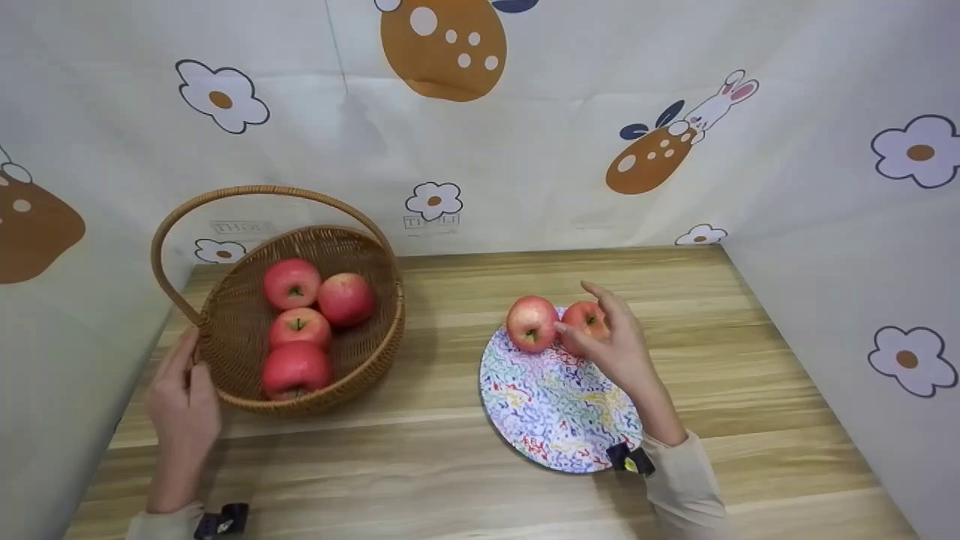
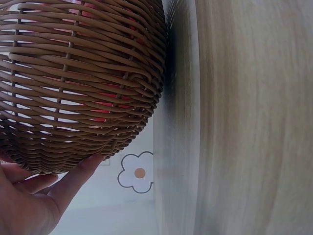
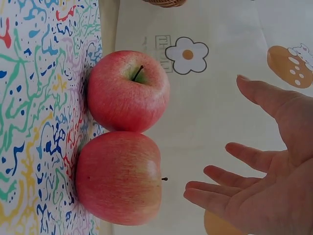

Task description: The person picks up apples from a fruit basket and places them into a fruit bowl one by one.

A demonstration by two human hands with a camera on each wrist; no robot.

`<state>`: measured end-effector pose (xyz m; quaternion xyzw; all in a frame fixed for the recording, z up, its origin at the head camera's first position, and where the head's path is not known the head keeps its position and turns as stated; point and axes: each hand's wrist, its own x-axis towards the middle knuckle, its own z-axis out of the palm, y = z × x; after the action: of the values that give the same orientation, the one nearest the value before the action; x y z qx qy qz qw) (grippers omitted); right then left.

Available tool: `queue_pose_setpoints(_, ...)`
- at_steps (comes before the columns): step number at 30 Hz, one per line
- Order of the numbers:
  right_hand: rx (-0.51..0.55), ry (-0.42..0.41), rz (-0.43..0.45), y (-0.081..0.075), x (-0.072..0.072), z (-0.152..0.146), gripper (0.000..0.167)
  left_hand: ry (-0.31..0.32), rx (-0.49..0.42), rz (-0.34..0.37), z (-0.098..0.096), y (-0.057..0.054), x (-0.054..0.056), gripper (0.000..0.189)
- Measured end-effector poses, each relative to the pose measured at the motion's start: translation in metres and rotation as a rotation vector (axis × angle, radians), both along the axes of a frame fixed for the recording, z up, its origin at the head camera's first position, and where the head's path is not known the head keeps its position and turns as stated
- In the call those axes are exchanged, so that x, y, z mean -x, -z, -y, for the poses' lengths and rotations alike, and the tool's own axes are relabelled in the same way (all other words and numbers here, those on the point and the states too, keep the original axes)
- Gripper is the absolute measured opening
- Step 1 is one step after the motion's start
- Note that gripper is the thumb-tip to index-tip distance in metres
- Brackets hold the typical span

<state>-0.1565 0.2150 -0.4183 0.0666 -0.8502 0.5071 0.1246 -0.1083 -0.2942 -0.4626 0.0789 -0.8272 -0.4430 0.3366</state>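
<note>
A round wicker basket [image 1: 390,345] with a tall hoop handle stands at the left, tilted toward me, with several red apples [image 1: 296,367] inside. My left hand [image 1: 184,397] holds the basket's left side near the handle's foot; in the left wrist view its thumb and fingers [image 2: 80,174] lie against the woven wall. At the right, two red apples [image 3: 128,90] sit side by side on the far part of a round plate [image 1: 555,405] with a multicoloured squiggle pattern. My right hand [image 1: 619,349] hovers over the right apple, thumb and fingers spread, holding nothing.
Everything stands on a wood-grain table [image 1: 420,480]. A pale cloth [image 1: 525,165] printed with flowers and rabbits hangs behind it and along both sides. Bare tabletop lies between basket and plate.
</note>
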Motion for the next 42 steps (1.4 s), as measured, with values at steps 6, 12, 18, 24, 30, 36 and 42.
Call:
queue_pose_setpoints(6,-0.051,-0.027,-0.011,-0.003,-0.002,0.010,0.068,0.008,0.005,-0.006,0.000,0.000,0.001,0.046)
queue_pose_setpoints(12,-0.100,-0.048,-0.031,-0.007,-0.002,0.022,0.067,0.001,0.012,0.000,0.000,0.000,0.000,0.046)
queue_pose_setpoints(18,-0.128,-0.113,-0.051,-0.012,-0.003,0.032,0.069,-0.007,0.016,-0.004,0.000,0.000,0.000,0.046)
queue_pose_setpoints(24,-0.131,-0.191,-0.093,-0.018,-0.003,0.044,0.070,-0.013,0.021,-0.027,-0.001,0.000,0.002,0.045)
queue_pose_setpoints(30,-0.134,-0.232,-0.103,-0.024,-0.003,0.054,0.069,-0.010,0.027,-0.043,-0.002,0.000,0.002,0.045)
queue_pose_setpoints(36,-0.148,-0.288,-0.106,-0.031,-0.002,0.065,0.069,-0.012,0.031,-0.063,-0.002,0.000,0.002,0.045)
queue_pose_setpoints(42,-0.148,-0.314,-0.105,-0.034,-0.001,0.074,0.068,-0.014,0.022,-0.038,-0.002,-0.001,0.002,0.045)
